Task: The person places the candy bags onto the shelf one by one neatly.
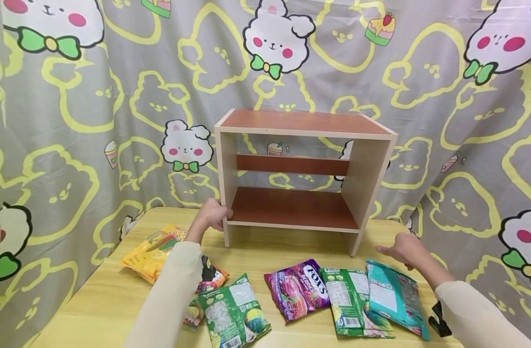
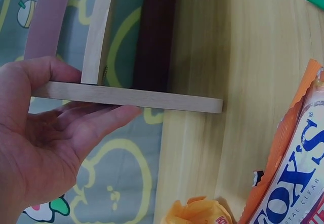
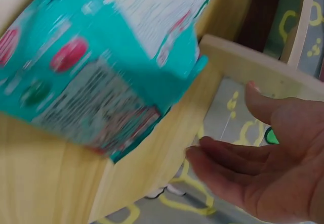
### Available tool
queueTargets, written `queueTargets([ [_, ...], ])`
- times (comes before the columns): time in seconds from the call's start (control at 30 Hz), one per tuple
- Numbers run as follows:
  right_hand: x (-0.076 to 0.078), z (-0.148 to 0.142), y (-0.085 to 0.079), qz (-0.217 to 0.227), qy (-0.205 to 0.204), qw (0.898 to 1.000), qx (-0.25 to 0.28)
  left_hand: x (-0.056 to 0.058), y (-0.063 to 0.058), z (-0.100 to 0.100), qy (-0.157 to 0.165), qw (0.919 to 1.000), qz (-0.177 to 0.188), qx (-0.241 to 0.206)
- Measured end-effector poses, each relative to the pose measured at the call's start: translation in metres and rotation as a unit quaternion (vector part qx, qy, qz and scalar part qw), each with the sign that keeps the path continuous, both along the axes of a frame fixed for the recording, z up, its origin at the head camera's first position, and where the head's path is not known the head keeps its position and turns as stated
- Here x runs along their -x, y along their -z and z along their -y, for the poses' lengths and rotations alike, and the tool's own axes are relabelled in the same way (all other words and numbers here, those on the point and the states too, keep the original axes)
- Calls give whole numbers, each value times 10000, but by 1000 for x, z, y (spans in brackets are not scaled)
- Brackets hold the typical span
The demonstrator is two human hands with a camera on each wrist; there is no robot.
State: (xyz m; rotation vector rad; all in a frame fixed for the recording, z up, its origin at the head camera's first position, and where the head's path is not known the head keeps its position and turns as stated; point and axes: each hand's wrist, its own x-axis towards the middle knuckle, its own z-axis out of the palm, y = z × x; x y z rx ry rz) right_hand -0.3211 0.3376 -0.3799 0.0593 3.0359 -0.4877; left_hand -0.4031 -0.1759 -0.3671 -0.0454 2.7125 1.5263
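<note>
Note the shelf unit point(image 1: 291, 205) on the worktop point(image 1: 243, 251), directly right of the left hand point(image 1: 212, 212) pinching its left panel point(image 1: 228, 169), with long axis extending crosswise toward the side of the right hand point(image 1: 406, 250), farther off, loosely spread, holding nothing.

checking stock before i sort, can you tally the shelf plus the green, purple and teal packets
Shelf: 1
Green packets: 2
Purple packet: 1
Teal packet: 1
Total: 5
</note>
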Motion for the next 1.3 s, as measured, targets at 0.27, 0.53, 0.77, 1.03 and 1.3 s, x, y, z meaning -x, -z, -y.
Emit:
queueTargets([
  [0.27, -7, -16, 1, 1534, 680, 9858, 7, 0, 0, -1, 18, 10000, 28, -36],
  [0.53, -6, -16, 10, 2990, 1334, 9448, 75, 3, 5, -1, 33, 9999, 88, -57],
  [0.77, -5, -18, 24, 3415, 1378, 9295, 210, 3, 5, 0, 35, 10000, 57, -45],
  [1.03, 2, -23, 34, 3167, 1083, 9420, 244, 5, 4, 2, 41, 9999, 72, -72],
  [1.3, -6, -20, 36, 2105, 680, 9744, 398, 5, 4, 1, 31, 9999, 61, -101],
])
